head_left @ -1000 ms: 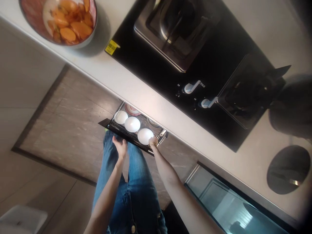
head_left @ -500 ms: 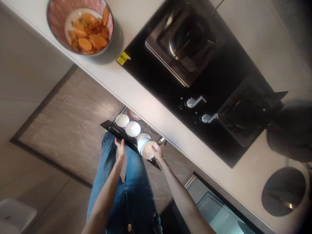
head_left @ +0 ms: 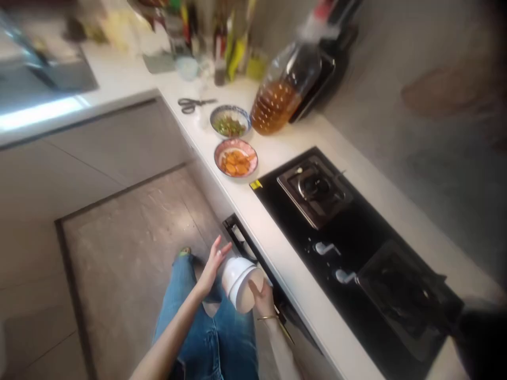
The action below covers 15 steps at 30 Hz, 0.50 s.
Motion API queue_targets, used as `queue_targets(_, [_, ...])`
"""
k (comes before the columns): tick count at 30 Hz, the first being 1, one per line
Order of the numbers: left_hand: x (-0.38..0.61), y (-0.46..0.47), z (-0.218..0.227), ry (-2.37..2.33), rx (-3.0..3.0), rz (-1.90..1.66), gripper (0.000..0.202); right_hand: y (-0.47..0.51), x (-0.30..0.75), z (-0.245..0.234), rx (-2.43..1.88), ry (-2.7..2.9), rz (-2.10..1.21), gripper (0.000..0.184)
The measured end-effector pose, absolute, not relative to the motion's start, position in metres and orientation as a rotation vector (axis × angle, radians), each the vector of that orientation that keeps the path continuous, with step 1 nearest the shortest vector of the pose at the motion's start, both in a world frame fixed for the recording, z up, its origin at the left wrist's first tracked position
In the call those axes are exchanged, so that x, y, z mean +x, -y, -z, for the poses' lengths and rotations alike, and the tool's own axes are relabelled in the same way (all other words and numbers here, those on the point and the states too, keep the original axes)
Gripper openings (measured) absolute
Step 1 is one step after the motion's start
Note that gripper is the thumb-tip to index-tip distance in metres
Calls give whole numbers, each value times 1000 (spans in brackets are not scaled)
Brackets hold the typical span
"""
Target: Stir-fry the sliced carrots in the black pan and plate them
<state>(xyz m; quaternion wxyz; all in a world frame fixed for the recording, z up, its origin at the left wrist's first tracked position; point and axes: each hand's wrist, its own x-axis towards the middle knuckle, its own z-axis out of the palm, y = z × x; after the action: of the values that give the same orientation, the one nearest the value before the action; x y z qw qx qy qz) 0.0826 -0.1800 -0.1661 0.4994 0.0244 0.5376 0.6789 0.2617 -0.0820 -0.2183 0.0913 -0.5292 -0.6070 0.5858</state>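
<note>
A stack of white bowls (head_left: 234, 273), tilted with the mouth of the top one towards me, is gripped at the rim by my right hand (head_left: 262, 300). The thumb lies inside the top bowl, and the fingers behind are hidden. My left hand (head_left: 213, 266) is just left of the stack, its fingers apart and nothing in them. Whether it touches the bowls I cannot tell. Beyond both hands, a dark drawer (head_left: 229, 221) under the counter edge stands slightly out, with white dishes partly visible inside.
On the white counter (head_left: 273, 158) stand a pink-rimmed bowl of orange slices (head_left: 236, 161), a bowl of chopped greens (head_left: 229, 124), scissors (head_left: 194, 104) and a large oil bottle (head_left: 277, 95). A black gas hob (head_left: 285, 211) lies to the right, a sink (head_left: 47, 68) far left.
The bowl stack has come up out of the drawer in my right hand. My left hand has left the drawer front, and the drawer has slid mostly in. The view has swung up.
</note>
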Motion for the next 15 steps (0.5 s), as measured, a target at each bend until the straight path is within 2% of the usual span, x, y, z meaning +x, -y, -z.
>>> queue_targets(4, [39,211,116,-1600,282,-1658,99,74,162,185,-1392,1991,-1656,35])
queue_targets(9, [-82,270,96,-1975,15,-1865,92,120,-19,133,-1110,2234,-1759,30])
queue_targets(11, [-148,307,92,-1963,-134,-1958,97,152,-103,114,-968,2217,-1967,31])
queue_targets(15, [-276,373,75,-1906,-428,-2055,98,217,-255,84,-757,1748,-2795,50])
